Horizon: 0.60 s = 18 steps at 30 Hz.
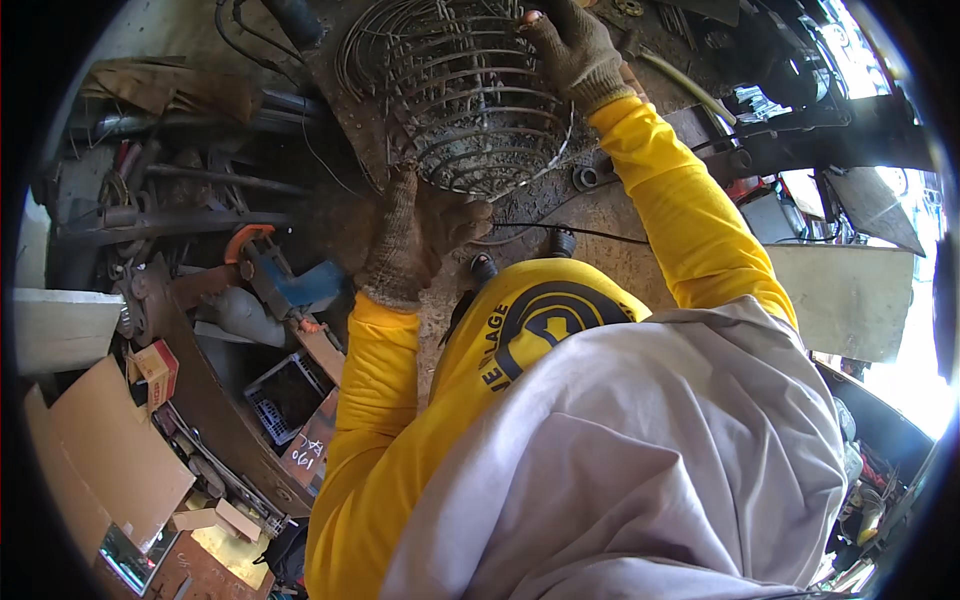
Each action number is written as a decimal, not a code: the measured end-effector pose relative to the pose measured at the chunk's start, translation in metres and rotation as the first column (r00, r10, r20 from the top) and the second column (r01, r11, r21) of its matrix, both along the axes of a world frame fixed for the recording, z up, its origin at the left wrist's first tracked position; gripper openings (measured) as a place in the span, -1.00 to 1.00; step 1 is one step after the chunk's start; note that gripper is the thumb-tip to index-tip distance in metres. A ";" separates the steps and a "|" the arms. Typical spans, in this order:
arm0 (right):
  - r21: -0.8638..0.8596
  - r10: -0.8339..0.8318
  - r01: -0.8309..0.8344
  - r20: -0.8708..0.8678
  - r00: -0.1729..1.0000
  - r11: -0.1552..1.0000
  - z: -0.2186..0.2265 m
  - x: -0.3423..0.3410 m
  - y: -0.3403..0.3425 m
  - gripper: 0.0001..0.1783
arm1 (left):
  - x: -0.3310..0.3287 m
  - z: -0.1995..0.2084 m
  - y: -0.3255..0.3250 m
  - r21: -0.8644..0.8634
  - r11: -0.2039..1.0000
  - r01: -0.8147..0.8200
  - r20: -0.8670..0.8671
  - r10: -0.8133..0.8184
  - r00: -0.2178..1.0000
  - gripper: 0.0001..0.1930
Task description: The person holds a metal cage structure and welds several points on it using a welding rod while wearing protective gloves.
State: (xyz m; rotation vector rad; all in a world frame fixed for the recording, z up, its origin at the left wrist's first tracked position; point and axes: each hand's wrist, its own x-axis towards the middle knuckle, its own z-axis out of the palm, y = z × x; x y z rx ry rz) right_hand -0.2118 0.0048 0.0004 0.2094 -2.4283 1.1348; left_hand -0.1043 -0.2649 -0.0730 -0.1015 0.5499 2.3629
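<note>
A round metal wire cage [485, 125] of curved, evenly spaced rods sits on a dirty work surface at the top middle. My left hand [410, 225], in a brown knitted glove, is at its lower left edge. One finger reaches up against the rods while the others are curled in, so the hand is closed on the edge. My right hand [580, 50], gloved the same way with one bare fingertip showing, is closed at the cage's upper right side. What lies inside its grip is hidden. Beside its cuff a brown stick-like piece [632, 80] shows.
Metal pipes and scrap [200, 215] crowd the left, with a blue-and-orange clamp-like tool [295, 280] nearer me. Cardboard [120, 450] and a small carton [156, 373] are at lower left. A yellowish hose [685, 85] and metal rings [586, 178] lie right of the cage.
</note>
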 end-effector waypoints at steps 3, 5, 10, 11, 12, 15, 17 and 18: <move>0.123 -0.061 0.066 -0.040 0.997 0.990 -0.007 -0.003 -0.004 -0.46 | -0.008 -0.001 -0.007 -0.244 0.970 0.000 -0.025 -0.006 1.000 -0.49; 0.301 -0.153 0.142 0.015 0.988 0.943 -0.021 -0.012 0.002 -0.46 | -0.011 0.015 0.000 -0.400 0.916 -0.028 -0.025 0.019 0.999 -0.52; 0.135 -0.340 0.341 -0.032 0.940 0.930 -0.019 0.012 0.008 -0.38 | 0.000 0.010 -0.005 -0.705 0.604 -0.373 -0.472 -0.006 0.882 -0.64; 0.046 -0.356 0.361 -0.096 0.930 0.931 -0.029 0.015 0.012 -0.43 | 0.001 -0.003 -0.014 -0.698 0.538 -0.473 -0.596 -0.069 0.800 -0.65; -0.033 -0.387 0.387 -0.161 0.908 0.922 -0.045 0.021 0.020 -0.46 | -0.001 -0.022 -0.023 -0.664 0.492 -0.563 -0.700 -0.144 0.700 -0.65; -0.193 -0.406 0.377 -0.144 0.902 0.906 -0.062 0.063 0.012 -0.54 | 0.003 -0.036 -0.028 -0.710 0.351 -0.611 -0.676 -0.095 0.731 -0.66; -0.279 -0.366 0.342 -0.037 0.930 0.898 -0.072 0.102 0.004 -0.55 | 0.008 -0.028 -0.022 -0.747 0.331 -0.577 -0.616 -0.017 0.788 -0.68; -0.305 -0.298 0.299 0.052 0.953 0.904 -0.077 0.122 -0.001 -0.57 | 0.011 -0.015 -0.015 -0.737 0.355 -0.575 -0.617 -0.009 0.787 -0.69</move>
